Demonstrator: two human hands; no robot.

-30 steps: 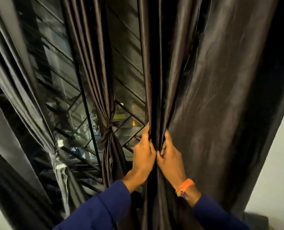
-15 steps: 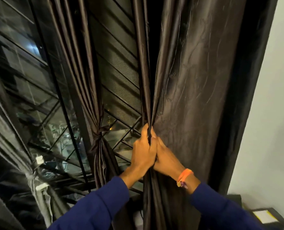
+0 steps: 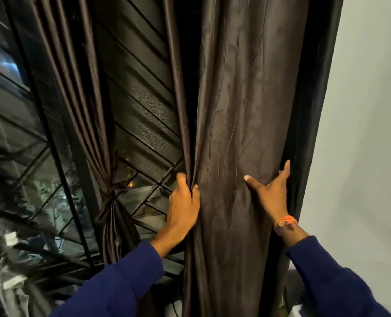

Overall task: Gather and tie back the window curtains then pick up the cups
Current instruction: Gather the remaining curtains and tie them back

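Note:
A wide dark brown curtain [image 3: 240, 110] hangs straight down at the centre and right. My left hand [image 3: 184, 204] grips its bunched left edge, fingers curled round the folds. My right hand [image 3: 272, 191], with an orange band at the wrist, lies spread on the cloth near the curtain's right edge, thumb stretched left and fingers reaching round that edge. To the left, a second brown curtain [image 3: 82, 92] is gathered and knotted at its tie [image 3: 112, 191]. No cups are in view.
A window with a dark diagonal grille [image 3: 135, 92] fills the left half, with night lights outside. A grey curtain [image 3: 9, 282] hangs tied at the far left. A pale wall [image 3: 368, 133] stands on the right.
My right hand left the bunched folds beside my left hand and slid right across the cloth to the curtain's right edge, now spread. My left hand kept its grip. The camera turned right.

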